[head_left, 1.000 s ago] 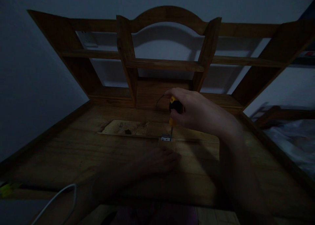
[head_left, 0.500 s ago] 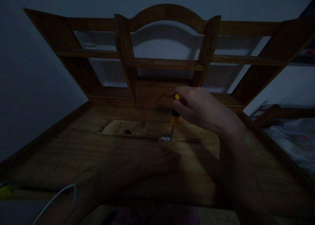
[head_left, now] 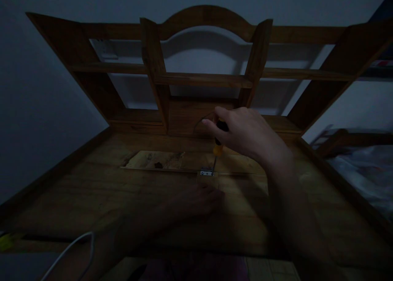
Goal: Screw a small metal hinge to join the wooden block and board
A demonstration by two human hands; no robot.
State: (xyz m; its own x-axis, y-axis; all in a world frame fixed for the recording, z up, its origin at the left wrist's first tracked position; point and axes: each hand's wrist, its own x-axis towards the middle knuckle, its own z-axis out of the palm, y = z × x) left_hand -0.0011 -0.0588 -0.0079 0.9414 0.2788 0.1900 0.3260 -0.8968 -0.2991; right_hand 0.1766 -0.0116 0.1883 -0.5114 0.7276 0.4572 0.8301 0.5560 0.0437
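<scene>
The right hand (head_left: pixel 245 133) still grips the screwdriver (head_left: pixel 218 143), fingers turned further round its handle.

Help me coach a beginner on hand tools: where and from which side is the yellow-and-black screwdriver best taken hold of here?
Probably the thick handle of the screwdriver, taken from above. It stands nearly upright with its thin shaft down on the small metal hinge, so only the handle suits a grip. The right hand already wraps it from the top and right; the left hand rests below the hinge.

Your right hand (head_left: pixel 245 131) and left hand (head_left: pixel 196 201) were bare: no gloves, rings or watch seen. Both forearms showed uncovered, no sleeve in frame. Dim light hid finer detail.
</scene>
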